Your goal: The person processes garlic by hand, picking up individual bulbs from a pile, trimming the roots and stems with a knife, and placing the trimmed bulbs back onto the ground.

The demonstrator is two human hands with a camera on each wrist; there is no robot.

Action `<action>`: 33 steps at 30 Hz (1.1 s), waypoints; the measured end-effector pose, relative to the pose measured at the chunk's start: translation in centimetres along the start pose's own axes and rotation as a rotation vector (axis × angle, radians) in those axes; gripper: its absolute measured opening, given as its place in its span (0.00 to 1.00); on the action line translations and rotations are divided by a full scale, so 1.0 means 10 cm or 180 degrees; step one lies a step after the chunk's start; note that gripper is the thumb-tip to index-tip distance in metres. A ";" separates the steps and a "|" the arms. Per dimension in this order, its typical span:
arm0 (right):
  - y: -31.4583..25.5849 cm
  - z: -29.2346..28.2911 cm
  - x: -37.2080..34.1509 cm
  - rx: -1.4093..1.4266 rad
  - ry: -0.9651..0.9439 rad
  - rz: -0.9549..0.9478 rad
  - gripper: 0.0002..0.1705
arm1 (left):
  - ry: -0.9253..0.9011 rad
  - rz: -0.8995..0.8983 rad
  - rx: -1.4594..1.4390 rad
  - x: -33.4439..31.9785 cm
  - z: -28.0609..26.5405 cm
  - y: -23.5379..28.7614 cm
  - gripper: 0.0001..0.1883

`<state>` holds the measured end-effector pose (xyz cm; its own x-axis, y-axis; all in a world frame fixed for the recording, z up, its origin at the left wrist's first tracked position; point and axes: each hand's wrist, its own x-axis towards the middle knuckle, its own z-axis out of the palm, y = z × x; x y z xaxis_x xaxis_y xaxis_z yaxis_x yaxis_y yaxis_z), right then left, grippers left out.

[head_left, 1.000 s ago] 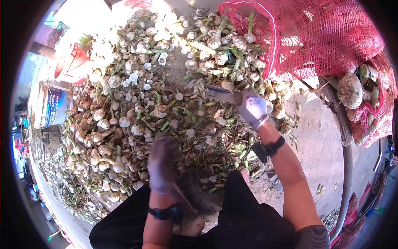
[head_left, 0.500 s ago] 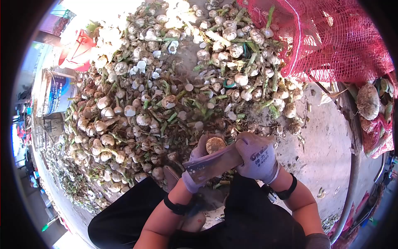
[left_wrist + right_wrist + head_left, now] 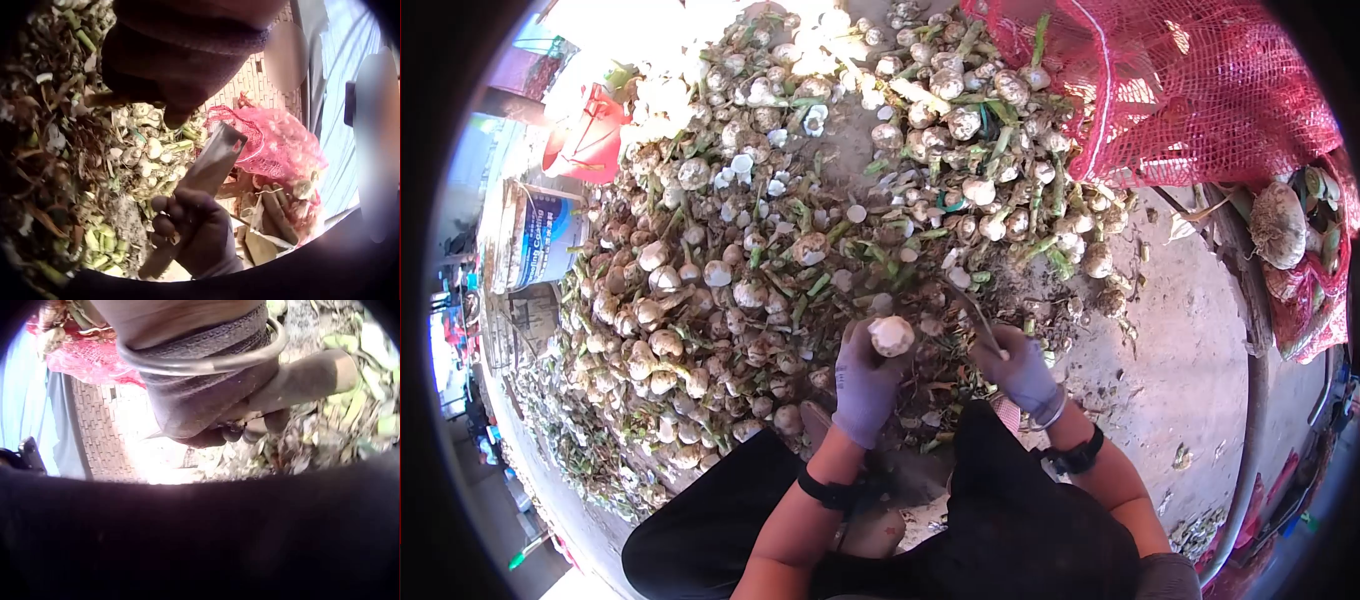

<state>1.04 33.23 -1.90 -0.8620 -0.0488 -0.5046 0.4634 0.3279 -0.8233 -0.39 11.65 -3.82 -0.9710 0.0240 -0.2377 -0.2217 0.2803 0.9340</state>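
Observation:
In the head view my gloved left hand (image 3: 866, 386) grips a garlic bulb (image 3: 891, 336), its pale face turned up. To its right my gloved right hand (image 3: 1021, 374) holds a knife (image 3: 977, 318) by the handle, the blade pointing up and left, apart from the bulb. The left wrist view shows the right hand (image 3: 203, 235) curled round the handle below the broad blade (image 3: 214, 160); the left hand (image 3: 172, 62) is dark at the top. In the right wrist view the right hand (image 3: 206, 409) has its fingers round the handle (image 3: 312, 381).
A wide heap of garlic bulbs (image 3: 665, 343) and cut stalks covers the floor ahead and left. Red mesh bags (image 3: 1200, 90) lie at the upper right beside a curved pole (image 3: 1257, 430). A white bucket (image 3: 545, 235) and a red container (image 3: 590, 135) stand at the left.
The hands came together with the blade across the left hand, then moved apart. The right hand now holds the knife farther right, blade turned upward, and the bulb's pale face shows.

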 end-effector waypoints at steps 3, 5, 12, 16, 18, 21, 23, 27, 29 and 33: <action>-0.03 0.28 -0.04 0.0809 -0.0603 0.0359 0.17 | 0.0032 -0.0711 -0.1713 -0.07 0.14 0.34 0.12; 0.02 0.36 0.14 0.0027 -0.0549 0.0487 0.18 | 0.0198 -0.0951 -0.3407 -0.10 0.10 0.55 0.12; 0.48 -0.47 0.85 -0.2545 0.1690 -0.1314 0.19 | 0.2060 0.0082 -0.2743 -0.03 -1.37 -0.10 0.14; 0.24 -0.36 0.74 -0.1915 0.0818 -0.1012 0.18 | 0.0558 -0.1454 -0.3025 0.03 -0.48 0.21 0.15; 0.12 -0.03 0.36 -0.1164 0.0399 -0.2171 0.17 | -0.0875 -0.1343 -0.2224 -0.05 -0.11 -0.28 0.15; -0.33 0.28 -0.11 -0.0472 -0.1367 -0.1980 0.19 | -0.1656 -0.2169 -0.2995 0.07 0.04 -0.27 0.15; -0.42 0.21 -0.14 0.0087 -0.1459 -0.2201 0.16 | -0.1526 -0.1427 -0.3098 0.01 -0.07 -0.21 0.16; -0.48 -0.04 -0.03 -0.1067 -0.0207 -0.1693 0.15 | -0.1140 -0.0671 -0.2351 -0.05 -0.17 0.01 0.18; -0.46 -0.02 0.06 -0.1614 -0.0095 -0.1988 0.18 | -0.1273 -0.1064 -0.3219 -0.06 -0.12 0.00 0.20; -0.52 0.06 0.03 -0.2103 -0.0150 -0.2401 0.24 | -0.1982 -0.2391 -0.5412 -0.01 -0.18 0.03 0.22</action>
<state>-1.54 30.92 2.08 -0.8676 -0.4926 0.0681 -0.4203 0.6531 -0.6299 -0.49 10.01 -3.01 -0.5778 0.7449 -0.3335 -0.7164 -0.6587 -0.2300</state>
